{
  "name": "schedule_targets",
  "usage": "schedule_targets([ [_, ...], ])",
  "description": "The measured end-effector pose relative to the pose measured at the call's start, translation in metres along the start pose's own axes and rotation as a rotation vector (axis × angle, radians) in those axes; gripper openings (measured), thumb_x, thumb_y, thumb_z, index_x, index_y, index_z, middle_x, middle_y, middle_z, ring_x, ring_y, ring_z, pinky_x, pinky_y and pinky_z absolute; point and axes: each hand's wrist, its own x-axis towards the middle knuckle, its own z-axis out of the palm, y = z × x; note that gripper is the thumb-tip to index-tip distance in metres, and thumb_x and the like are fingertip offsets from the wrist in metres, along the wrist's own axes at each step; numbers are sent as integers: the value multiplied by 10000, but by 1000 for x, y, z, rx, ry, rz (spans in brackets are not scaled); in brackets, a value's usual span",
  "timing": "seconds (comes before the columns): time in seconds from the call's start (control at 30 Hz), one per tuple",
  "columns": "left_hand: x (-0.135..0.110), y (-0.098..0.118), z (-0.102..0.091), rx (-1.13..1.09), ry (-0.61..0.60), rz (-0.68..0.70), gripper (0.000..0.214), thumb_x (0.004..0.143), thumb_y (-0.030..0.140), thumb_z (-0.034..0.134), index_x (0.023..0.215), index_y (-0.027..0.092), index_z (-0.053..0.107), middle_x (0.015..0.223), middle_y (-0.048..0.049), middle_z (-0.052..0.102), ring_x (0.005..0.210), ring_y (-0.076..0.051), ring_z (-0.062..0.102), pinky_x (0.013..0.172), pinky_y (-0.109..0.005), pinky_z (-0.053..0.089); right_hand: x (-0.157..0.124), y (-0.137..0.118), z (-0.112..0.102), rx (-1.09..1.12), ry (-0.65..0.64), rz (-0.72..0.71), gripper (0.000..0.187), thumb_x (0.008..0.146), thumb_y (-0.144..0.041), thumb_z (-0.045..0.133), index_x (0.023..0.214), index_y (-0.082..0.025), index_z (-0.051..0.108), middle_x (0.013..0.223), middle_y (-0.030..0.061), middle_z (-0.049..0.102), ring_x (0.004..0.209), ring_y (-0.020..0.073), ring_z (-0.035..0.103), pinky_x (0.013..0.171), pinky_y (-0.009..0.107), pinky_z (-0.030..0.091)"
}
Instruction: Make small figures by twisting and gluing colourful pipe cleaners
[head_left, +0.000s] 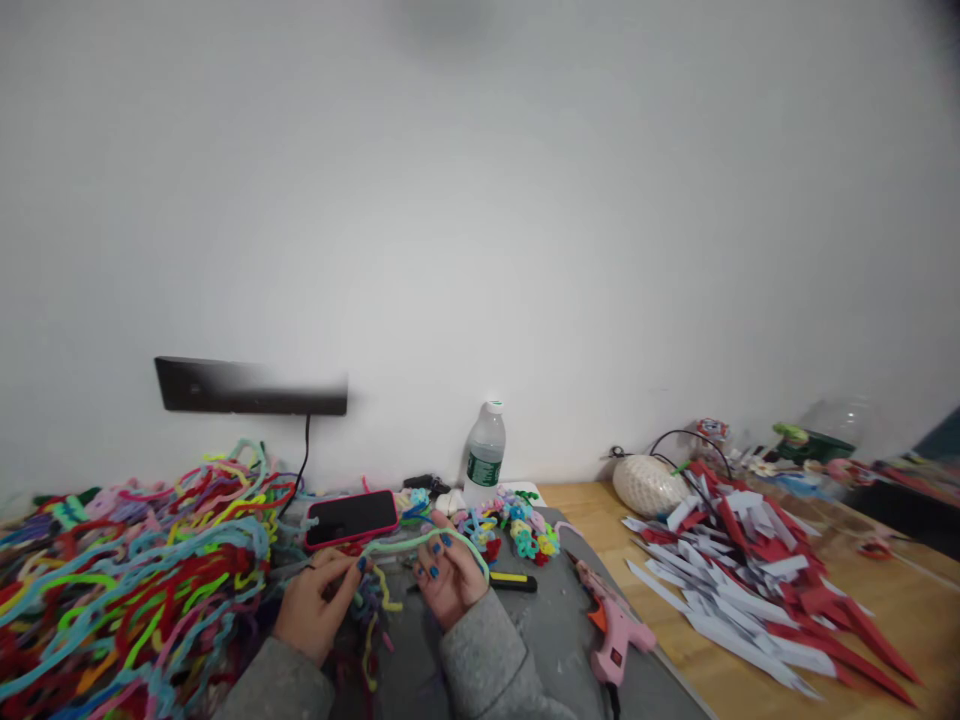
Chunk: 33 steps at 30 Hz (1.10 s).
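A pale green pipe cleaner (397,544) stretches between my two hands in front of me. My left hand (316,608) pinches its left end between thumb and fingertips. My right hand (452,578) has curled fingers with the pipe cleaner running between them, and its far end bends down beside the hand. Below and between the hands lie loose pipe cleaner pieces (369,625) in yellow and purple. Just behind my left hand rests a phone (352,519) in a pink case. A black and yellow utility knife (513,581) lies right of my right hand.
A tangled heap of pipe cleaners (142,600) fills the left side. Behind stand a water bottle (487,450) and small twisted pipe cleaner flowers (525,525). Right lie a pink glue gun (616,635) and red and white paper strips (750,570). A power strip (251,388) is on the wall.
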Motion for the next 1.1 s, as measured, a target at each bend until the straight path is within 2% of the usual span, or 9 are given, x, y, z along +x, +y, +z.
schedule_targets([
  [0.13, -3, 4, 5, 55, 56, 6, 342, 752, 412, 455, 635, 180, 678, 598, -36, 625, 609, -199, 586, 579, -266, 444, -4, -10, 6, 5, -34, 116, 297, 645, -263, 597, 940, -234, 621, 888, 14, 686, 692, 144, 619, 633, 292, 481],
  [0.27, -4, 4, 6, -10, 71, -67, 330, 744, 420, 464, 608, 183, 649, 462, 4, 591, 468, -175, 535, 479, -248, 397, -7, -11, 16, -83, -132, 89, 376, 710, -469, 526, 1016, -260, 592, 1214, 55, 539, 1019, 215, 539, 769, 370, 451],
  [0.37, -4, 2, 7, -161, 42, -84, 314, 751, 398, 465, 836, 164, 656, 465, 14, 601, 458, -169, 539, 472, -244, 399, -5, -4, 18, -145, -171, 27, 502, 618, -460, 650, 1085, -309, 549, 1325, 39, 424, 1117, 244, 462, 807, 384, 439],
  [0.43, -5, 1, 8, -231, -31, -96, 353, 767, 391, 456, 947, 143, 631, 493, 3, 624, 471, -168, 552, 479, -246, 409, -2, 3, 14, -200, -162, -19, 603, 548, -392, 731, 1113, -332, 528, 1354, 28, 384, 1125, 251, 457, 807, 368, 443],
  [0.63, -6, 8, 12, -404, -301, -145, 385, 769, 421, 483, 961, 129, 643, 686, -66, 699, 667, -205, 635, 617, -280, 487, 5, 20, -2, -469, -171, -240, 687, 564, -302, 755, 1190, -269, 474, 1336, 118, 398, 1059, 267, 522, 827, 380, 424],
  [0.73, -8, 13, 16, -489, -415, -158, 393, 765, 416, 496, 1006, 134, 628, 786, -97, 695, 748, -229, 638, 646, -316, 510, 4, 23, -4, -579, -180, -340, 724, 594, -315, 740, 1237, -269, 410, 1343, 126, 387, 1086, 272, 505, 883, 418, 376],
  [0.83, -11, 15, 20, -519, -491, -123, 363, 761, 384, 506, 1016, 151, 619, 866, -117, 676, 820, -250, 627, 619, -319, 523, 3, 22, -3, -581, -177, -352, 626, 664, -359, 683, 1225, -260, 424, 1305, 122, 443, 1069, 258, 525, 921, 433, 337],
  [0.97, -13, 15, 22, -491, -481, -86, 305, 752, 384, 516, 906, 149, 637, 832, -100, 673, 758, -223, 621, 589, -277, 511, 4, 16, -3, -451, -74, -214, 467, 706, -358, 646, 1125, -203, 512, 1090, 136, 623, 821, 225, 641, 763, 372, 446],
  [1.1, -10, 15, 18, -497, -351, -115, 318, 769, 427, 487, 863, 143, 592, 752, -73, 666, 617, -169, 582, 566, -258, 481, 8, 7, -2, -255, 52, -114, 346, 672, -360, 665, 940, -154, 588, 808, 75, 699, 613, 155, 627, 568, 261, 462],
])
